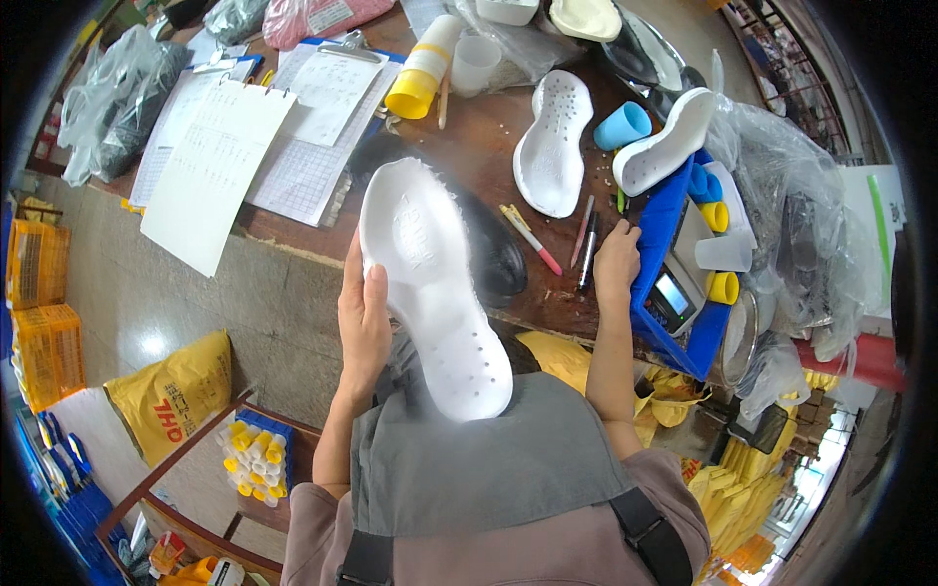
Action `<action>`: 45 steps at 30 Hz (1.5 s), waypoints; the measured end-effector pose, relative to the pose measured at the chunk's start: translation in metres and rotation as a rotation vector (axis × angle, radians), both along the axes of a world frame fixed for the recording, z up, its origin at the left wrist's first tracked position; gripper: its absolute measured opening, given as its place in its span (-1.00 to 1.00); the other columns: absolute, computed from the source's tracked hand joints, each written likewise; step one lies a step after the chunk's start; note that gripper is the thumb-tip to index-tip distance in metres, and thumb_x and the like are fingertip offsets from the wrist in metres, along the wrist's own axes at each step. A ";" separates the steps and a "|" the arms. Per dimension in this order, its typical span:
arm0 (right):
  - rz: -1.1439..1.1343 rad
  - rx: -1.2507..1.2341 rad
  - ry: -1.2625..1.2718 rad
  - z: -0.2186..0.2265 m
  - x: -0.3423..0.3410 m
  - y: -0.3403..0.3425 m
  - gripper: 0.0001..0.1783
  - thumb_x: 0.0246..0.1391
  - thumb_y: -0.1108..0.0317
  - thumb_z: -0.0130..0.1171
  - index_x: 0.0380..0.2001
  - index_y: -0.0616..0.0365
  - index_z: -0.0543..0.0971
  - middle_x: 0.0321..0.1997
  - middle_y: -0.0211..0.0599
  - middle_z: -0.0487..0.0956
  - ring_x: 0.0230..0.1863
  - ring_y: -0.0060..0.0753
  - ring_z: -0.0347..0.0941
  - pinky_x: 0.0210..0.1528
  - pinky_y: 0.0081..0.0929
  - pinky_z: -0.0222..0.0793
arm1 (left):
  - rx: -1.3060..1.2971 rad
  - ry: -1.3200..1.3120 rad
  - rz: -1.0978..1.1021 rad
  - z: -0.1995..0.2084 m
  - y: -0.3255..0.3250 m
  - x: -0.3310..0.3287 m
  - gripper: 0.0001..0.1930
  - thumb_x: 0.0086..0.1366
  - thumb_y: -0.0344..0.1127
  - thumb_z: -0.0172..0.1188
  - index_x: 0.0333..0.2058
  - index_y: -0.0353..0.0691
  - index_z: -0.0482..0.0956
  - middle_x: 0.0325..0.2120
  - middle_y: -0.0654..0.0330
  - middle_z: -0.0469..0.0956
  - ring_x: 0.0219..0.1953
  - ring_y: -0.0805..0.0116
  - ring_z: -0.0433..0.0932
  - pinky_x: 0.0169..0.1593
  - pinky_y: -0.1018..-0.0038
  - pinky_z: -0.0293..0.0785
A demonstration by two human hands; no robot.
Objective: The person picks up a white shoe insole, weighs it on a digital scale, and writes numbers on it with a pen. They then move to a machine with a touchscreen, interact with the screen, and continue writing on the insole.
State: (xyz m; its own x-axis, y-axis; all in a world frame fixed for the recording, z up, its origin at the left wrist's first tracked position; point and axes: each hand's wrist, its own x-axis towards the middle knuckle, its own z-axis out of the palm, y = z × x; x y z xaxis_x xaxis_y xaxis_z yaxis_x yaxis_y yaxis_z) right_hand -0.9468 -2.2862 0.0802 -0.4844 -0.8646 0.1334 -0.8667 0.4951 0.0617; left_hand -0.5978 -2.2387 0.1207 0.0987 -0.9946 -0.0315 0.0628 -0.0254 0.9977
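My left hand (365,317) grips a white foam shoe sole (430,283) by its left edge, thumb on the upper face. The sole is tilted, one end over my lap, with small holes in its lower part. At the blue bin's left wall, my right hand (618,259) has its fingers curled closed. A small green and black tool (622,202) shows just beyond the fingertips; whether they hold it I cannot make out. A second white sole (554,142) lies on the brown table (469,146). Another white sole (666,142) leans on the bin's far end.
The blue bin (657,249) holds a digital scale (674,293) and yellow, blue and clear cups. Pens (531,239) and a black sole (493,249) lie nearby. Clipboards (313,127), stacked cups (425,68) and plastic bags (791,205) surround the work area. Yellow sacks (176,391) stand below.
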 end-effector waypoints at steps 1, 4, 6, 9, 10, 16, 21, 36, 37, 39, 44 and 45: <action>-0.004 0.006 -0.019 -0.001 0.000 -0.001 -0.81 0.20 0.46 -0.12 -0.16 0.32 0.36 -0.10 0.16 0.42 -0.22 0.20 0.55 -0.17 -0.09 0.52 | -0.020 -0.042 0.011 0.000 0.002 0.002 -0.48 0.44 -0.24 -0.16 0.32 -0.25 0.12 0.19 0.03 0.32 0.20 0.30 0.31 0.26 0.40 0.15; -0.086 0.050 -0.014 -0.002 -0.005 -0.007 -0.77 0.18 0.47 -0.07 -0.13 0.37 0.35 -0.11 0.20 0.44 -0.22 0.23 0.54 -0.19 -0.07 0.52 | -0.013 -0.119 0.014 0.000 0.003 0.010 -0.44 0.38 -0.32 -0.07 0.32 -0.23 0.11 0.14 0.02 0.39 0.13 0.28 0.39 0.18 0.43 0.27; -0.086 0.056 -0.056 0.001 -0.010 -0.012 -0.76 0.12 0.45 0.02 -0.18 0.41 0.42 -0.19 0.26 0.53 -0.22 0.23 0.55 -0.18 -0.07 0.52 | -0.023 -0.134 -0.012 0.002 0.004 0.014 -0.38 0.32 -0.38 0.00 0.34 -0.21 0.07 0.10 0.01 0.42 0.08 0.28 0.44 0.11 0.45 0.34; -0.053 0.122 -0.105 0.013 -0.013 -0.016 -0.79 0.03 0.42 0.09 -0.37 0.41 0.55 -0.26 0.26 0.58 -0.21 0.21 0.56 -0.15 -0.08 0.51 | -0.004 -0.162 -0.024 0.003 0.008 0.016 -0.29 0.25 -0.45 0.08 0.35 -0.18 0.02 0.08 0.00 0.44 -0.04 0.32 0.51 -0.01 0.50 0.42; -0.068 0.139 -0.130 0.019 -0.011 -0.015 -0.79 0.02 0.42 0.09 -0.37 0.40 0.55 -0.26 0.25 0.58 -0.21 0.21 0.55 -0.15 -0.08 0.50 | 0.006 -0.174 -0.024 0.003 0.010 0.016 -0.26 0.23 -0.47 0.10 0.36 -0.17 0.00 0.07 0.00 0.45 -0.08 0.34 0.53 -0.05 0.52 0.44; 0.143 -0.318 -0.046 0.066 0.037 0.023 -0.78 0.08 0.35 0.16 -0.52 0.26 0.44 -0.57 -0.12 0.50 -0.58 -0.07 0.43 -0.46 -0.20 0.34 | -0.098 -0.135 0.036 -0.011 0.008 0.025 -0.35 0.23 -0.53 0.13 0.29 -0.16 0.17 -0.06 0.13 0.52 -0.42 0.55 0.44 -0.34 0.60 0.40; 0.269 -0.569 -0.622 0.092 0.092 0.071 -0.71 0.21 0.30 0.16 -0.50 0.12 0.31 -0.69 -0.54 0.27 -0.60 -0.78 0.25 -0.57 -0.65 0.13 | -0.056 -0.111 0.059 -0.014 0.002 0.020 -0.54 0.22 -0.50 0.18 0.11 -0.21 0.37 -0.08 0.19 0.49 -0.54 0.67 0.35 -0.46 0.69 0.32; 0.419 -0.397 -1.150 0.118 0.014 0.102 -0.63 0.17 0.24 0.05 -0.01 0.16 0.43 -0.04 -0.17 0.54 -0.05 -0.36 0.47 0.02 -0.45 0.35 | -0.437 0.093 0.012 0.020 -0.006 -0.118 -0.36 0.39 -0.21 0.07 0.33 -0.21 0.02 -0.19 0.09 0.55 -0.42 0.54 0.50 -0.45 0.64 0.42; 0.398 -0.481 -1.111 0.125 -0.014 0.105 -0.67 0.18 0.23 0.04 -0.05 0.16 0.45 -0.10 -0.24 0.54 -0.09 -0.45 0.46 -0.04 -0.48 0.37 | -0.443 0.144 -0.023 0.020 -0.002 -0.131 -0.34 0.40 -0.17 0.06 0.34 -0.23 -0.02 -0.22 0.08 0.57 -0.39 0.51 0.52 -0.42 0.62 0.44; 0.324 -0.673 -1.031 0.139 -0.070 0.109 -0.72 0.20 0.26 0.05 -0.07 0.14 0.46 -0.13 -0.34 0.51 -0.11 -0.54 0.42 -0.02 -0.55 0.33 | -0.395 -0.009 -0.040 0.019 0.005 -0.148 -0.62 0.43 -0.15 -0.01 0.06 -0.31 0.31 -0.38 0.11 0.57 -0.47 0.47 0.52 -0.40 0.59 0.44; 0.066 -0.897 -0.962 0.171 -0.201 0.125 -0.75 0.19 0.30 0.06 -0.09 0.14 0.49 -0.17 -0.40 0.49 -0.12 -0.56 0.40 -0.03 -0.58 0.29 | -0.315 -0.186 -0.092 0.006 0.020 -0.172 -0.58 0.48 -0.18 -0.12 -0.55 -0.30 0.39 -0.65 0.19 0.48 -0.61 0.50 0.40 -0.47 0.59 0.30; 0.059 -0.911 -1.008 0.173 -0.218 0.130 -0.74 0.21 0.33 0.05 -0.06 0.16 0.47 -0.16 -0.38 0.51 -0.12 -0.57 0.43 -0.05 -0.60 0.32 | -0.300 -0.193 -0.084 0.003 0.024 -0.178 -0.56 0.49 -0.18 -0.13 -0.59 -0.28 0.35 -0.68 0.20 0.45 -0.63 0.51 0.38 -0.49 0.59 0.27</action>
State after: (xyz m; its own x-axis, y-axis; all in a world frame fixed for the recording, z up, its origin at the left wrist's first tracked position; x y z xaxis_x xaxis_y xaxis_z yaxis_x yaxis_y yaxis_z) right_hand -1.1648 -2.1566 0.2536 -0.6759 -0.6831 0.2766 -0.3617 -0.0195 -0.9321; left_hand -0.7759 -2.2145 0.1238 -0.0078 -0.9617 0.2738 -0.1178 0.2728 0.9548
